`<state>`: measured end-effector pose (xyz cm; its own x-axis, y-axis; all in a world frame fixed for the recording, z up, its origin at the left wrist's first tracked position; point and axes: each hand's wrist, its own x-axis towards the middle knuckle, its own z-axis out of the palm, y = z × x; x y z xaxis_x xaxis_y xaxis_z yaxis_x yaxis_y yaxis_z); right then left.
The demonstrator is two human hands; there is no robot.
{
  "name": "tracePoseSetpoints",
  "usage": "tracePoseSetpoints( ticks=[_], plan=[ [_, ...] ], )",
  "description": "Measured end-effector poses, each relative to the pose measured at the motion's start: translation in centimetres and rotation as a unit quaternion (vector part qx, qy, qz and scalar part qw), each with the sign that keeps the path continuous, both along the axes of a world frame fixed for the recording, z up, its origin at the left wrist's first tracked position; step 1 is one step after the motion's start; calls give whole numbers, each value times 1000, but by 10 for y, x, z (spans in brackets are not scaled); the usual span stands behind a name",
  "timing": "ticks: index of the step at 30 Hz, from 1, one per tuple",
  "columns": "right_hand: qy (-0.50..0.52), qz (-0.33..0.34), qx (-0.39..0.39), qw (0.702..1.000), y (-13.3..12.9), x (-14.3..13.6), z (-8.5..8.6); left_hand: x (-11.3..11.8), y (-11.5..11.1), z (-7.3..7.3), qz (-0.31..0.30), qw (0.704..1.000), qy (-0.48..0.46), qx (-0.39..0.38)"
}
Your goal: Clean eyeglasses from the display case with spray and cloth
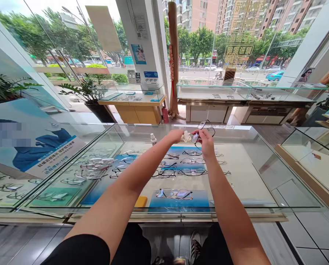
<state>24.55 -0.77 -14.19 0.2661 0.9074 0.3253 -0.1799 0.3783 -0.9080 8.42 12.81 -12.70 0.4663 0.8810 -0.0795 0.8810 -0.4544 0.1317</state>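
My right hand is closed on a pair of eyeglasses, thin dark-rimmed ones held up above the far side of the glass counter. My left hand is closed on a crumpled off-white cloth, just left of the eyeglasses. Its fingertips are mostly hidden. The cloth and the lenses look close together, but I cannot tell whether they touch. A small white bottle stands upright to the left of my left hand.
Under my arms is a glass display counter with several rows of eyeglasses inside. A large poster board leans at the left. Further display cases, a wooden trunk post and potted plants stand by the windows.
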Motion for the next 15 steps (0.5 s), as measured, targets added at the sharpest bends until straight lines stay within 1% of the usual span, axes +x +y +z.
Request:
tracePoseSetpoints(
  ticks=[3, 7, 11, 15],
  plan=[
    [3, 1, -1, 1000, 3, 1, -1, -2, 13, -8, -6, 1000, 10, -1],
    [9, 7, 1, 1000, 4, 1, -1, -6, 23, -16, 9, 1000, 3, 12],
    [17, 10, 4, 1000, 4, -1, 0, -11, 27, -20, 29, 999, -2, 23],
    [6, 10, -2, 1000, 4, -3, -1, -16, 26, -20, 9, 1000, 8, 13]
  ],
)
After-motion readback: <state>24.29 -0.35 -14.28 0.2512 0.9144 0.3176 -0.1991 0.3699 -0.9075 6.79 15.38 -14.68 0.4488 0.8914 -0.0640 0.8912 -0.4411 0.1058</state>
